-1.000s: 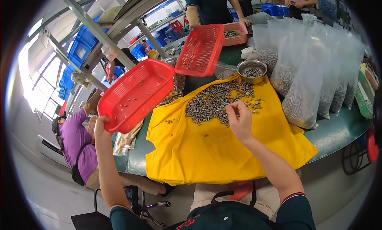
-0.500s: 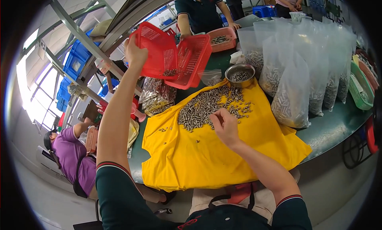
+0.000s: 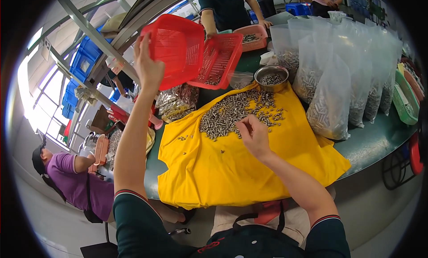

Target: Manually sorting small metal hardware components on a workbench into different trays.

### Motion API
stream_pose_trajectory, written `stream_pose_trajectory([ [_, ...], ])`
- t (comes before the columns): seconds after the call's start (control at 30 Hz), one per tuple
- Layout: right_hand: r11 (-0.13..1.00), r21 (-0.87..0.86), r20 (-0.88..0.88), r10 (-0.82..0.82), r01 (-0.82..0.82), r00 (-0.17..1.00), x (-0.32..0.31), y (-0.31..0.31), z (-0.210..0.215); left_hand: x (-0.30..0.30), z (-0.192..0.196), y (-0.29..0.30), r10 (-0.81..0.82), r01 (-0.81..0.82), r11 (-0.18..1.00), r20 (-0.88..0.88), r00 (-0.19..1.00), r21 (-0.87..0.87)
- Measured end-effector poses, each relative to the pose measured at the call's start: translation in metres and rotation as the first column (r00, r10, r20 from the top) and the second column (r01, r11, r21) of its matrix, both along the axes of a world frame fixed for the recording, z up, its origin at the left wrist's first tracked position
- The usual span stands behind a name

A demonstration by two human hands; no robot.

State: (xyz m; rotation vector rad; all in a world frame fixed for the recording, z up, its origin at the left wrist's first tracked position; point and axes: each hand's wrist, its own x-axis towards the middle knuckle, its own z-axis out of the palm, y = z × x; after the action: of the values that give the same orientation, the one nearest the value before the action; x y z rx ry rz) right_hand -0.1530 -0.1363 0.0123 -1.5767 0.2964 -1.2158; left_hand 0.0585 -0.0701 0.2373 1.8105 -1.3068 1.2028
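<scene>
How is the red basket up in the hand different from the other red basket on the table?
The red plastic mesh basket held up in the left hand is tipped on edge in the air and looks empty. The second red mesh basket leans on the green table with no hand on it, and some small metal pieces lie inside it. Both are red, rectangular and full of little holes.

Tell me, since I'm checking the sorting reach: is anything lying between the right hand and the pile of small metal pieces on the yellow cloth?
Nothing visible: the right hand rests at the edge of the pile of small metal pieces on the yellow cloth.
</scene>
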Motion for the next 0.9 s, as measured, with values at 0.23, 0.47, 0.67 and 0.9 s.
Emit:
stream_pose_trajectory([
  [0.23,0.999,0.044,-0.049,0.019,-0.017,0.999,0.000,-0.005,0.005,-0.049,-0.061,0.181,-0.507,0.047,0.731,-0.496,0.705,-0.680],
  [0.47,0.998,0.029,-0.021,0.059,-0.058,0.998,0.010,0.009,-0.002,-0.004,-0.202,0.350,-0.759,-0.341,0.491,-0.586,0.284,-0.802],
  [0.67,0.996,0.087,-0.022,0.028,-0.026,0.999,0.010,0.003,-0.005,0.031,-0.243,0.362,-0.597,-0.551,0.584,-0.775,0.205,-0.596],
  [0.9,0.977,0.156,-0.034,-0.144,0.148,0.989,0.018,-0.036,-0.023,-0.054,-0.182,0.212,0.055,-0.275,0.897,-0.530,0.846,-0.346],
])
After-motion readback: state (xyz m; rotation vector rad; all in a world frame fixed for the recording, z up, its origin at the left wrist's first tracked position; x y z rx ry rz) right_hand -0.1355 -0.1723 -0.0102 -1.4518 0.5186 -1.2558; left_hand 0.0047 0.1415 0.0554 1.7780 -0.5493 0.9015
